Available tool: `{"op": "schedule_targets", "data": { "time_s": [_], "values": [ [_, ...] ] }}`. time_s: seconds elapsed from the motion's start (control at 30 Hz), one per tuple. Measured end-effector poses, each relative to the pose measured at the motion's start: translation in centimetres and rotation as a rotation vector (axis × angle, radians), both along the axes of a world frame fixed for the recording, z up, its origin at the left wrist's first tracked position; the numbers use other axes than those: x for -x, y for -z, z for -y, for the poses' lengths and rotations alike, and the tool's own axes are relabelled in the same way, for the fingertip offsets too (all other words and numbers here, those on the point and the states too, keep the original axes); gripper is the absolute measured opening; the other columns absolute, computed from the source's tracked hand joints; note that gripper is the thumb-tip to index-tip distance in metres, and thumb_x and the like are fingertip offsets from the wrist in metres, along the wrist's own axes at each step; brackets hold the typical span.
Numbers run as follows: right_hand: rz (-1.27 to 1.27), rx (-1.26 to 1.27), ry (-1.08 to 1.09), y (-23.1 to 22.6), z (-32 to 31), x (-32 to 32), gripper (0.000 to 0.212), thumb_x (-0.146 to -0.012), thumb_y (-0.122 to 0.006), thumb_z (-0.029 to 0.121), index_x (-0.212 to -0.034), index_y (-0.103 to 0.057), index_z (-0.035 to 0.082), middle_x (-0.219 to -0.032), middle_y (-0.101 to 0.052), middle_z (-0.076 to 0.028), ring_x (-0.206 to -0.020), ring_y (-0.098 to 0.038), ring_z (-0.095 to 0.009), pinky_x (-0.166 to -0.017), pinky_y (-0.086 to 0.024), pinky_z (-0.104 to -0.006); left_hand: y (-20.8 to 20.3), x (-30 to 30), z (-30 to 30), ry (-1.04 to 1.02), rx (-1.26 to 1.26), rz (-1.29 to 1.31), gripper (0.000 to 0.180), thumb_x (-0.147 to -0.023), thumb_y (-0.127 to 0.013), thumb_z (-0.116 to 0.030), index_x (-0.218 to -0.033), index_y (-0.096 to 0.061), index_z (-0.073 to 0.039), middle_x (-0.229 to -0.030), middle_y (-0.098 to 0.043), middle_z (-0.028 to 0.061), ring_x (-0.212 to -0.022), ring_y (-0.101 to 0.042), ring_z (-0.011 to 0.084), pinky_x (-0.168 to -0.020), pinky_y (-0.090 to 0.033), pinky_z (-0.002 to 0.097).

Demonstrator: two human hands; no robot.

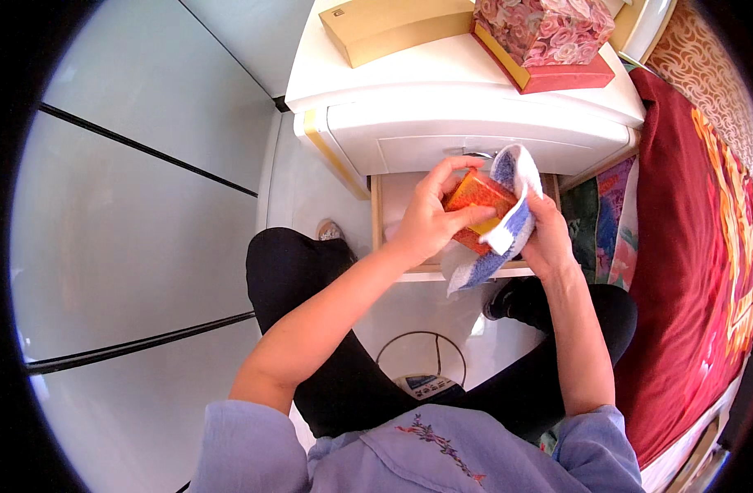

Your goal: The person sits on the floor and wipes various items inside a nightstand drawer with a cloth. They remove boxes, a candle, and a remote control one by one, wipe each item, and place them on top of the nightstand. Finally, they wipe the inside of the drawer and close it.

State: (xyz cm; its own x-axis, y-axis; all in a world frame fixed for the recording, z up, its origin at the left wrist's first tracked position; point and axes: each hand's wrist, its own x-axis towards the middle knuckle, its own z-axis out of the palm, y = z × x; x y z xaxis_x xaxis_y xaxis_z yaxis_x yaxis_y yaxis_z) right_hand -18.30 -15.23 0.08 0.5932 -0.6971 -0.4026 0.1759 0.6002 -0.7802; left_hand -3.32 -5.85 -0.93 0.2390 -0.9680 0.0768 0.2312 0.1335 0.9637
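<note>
My left hand (440, 212) grips a small orange-red and yellow box (482, 195), fingers behind it and thumb across its front. A blue and white cloth (518, 220) lies against the box's right side, its lower end hanging down. My right hand (547, 234) is closed around that cloth; its fingertips are hidden behind the fabric. Both hands are held above a pulled-out drawer (390, 205) of a white cabinet (475, 115). Most of the drawer's inside is covered by my hands and the cloth.
On the cabinet top lie a long tan box (397, 26) and a rose-patterned box (545, 29) with a red base. Grey panels (138, 222) stand at left. A bed with a dark red cover (680, 246) flanks the right. A round wire ring (422, 334) is on the floor.
</note>
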Motion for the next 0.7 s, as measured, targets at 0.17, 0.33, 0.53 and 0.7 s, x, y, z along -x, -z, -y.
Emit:
{"op": "schedule_targets", "data": {
  "time_s": [0.17, 0.33, 0.53, 0.7],
  "values": [
    [0.185, -0.333, -0.050, 1.1, -0.5, -0.4, 0.041, -0.095, -0.033, 0.032, -0.121, -0.047, 0.003, -0.114, -0.057, -0.011, -0.096, -0.060, -0.024, -0.086, -0.048, -0.0368, 0.2, 0.9, 0.6, -0.033, 0.004, -0.552, 0.044, -0.082, -0.065, -0.014, -0.119, -0.045, -0.004, -0.107, -0.054, 0.0072, -0.097, -0.054, 0.0131, -0.085, -0.045, 0.0266],
    [0.032, -0.174, -0.101, 3.1, -1.9, -1.0, 0.037, -0.093, -0.038, 0.031, -0.117, -0.051, 0.006, -0.107, -0.059, -0.009, -0.093, -0.059, -0.020, -0.081, -0.049, -0.0353, 0.7, 1.3, 0.5, -0.120, -0.089, -0.721, 0.039, -0.083, -0.064, -0.019, -0.113, -0.045, -0.003, -0.105, -0.054, 0.0075, -0.098, -0.055, 0.0149, -0.084, -0.047, 0.0281],
    [0.107, -0.226, 0.068, 2.0, -4.9, -2.7, 0.040, -0.094, -0.036, 0.033, -0.127, -0.044, 0.011, -0.125, -0.050, -0.007, -0.114, -0.049, -0.021, -0.098, -0.039, -0.0371, 3.3, 3.1, 0.9, -0.415, -0.110, -0.190, 0.035, -0.086, -0.061, -0.023, -0.111, -0.046, -0.003, -0.110, -0.053, 0.0093, -0.097, -0.053, 0.0152, -0.083, -0.045, 0.0274],
    [0.102, -0.340, 0.082, 3.6, -4.2, -2.0, 0.037, -0.094, -0.037, 0.031, -0.122, -0.047, 0.009, -0.119, -0.053, -0.009, -0.108, -0.053, -0.022, -0.093, -0.043, -0.0394, 1.9, 3.2, 0.3, -0.326, -0.139, 0.041, 0.035, -0.081, -0.067, -0.023, -0.100, -0.047, -0.002, -0.094, -0.057, 0.0073, -0.086, -0.055, 0.0132, -0.076, -0.047, 0.0270]
  ]
}}
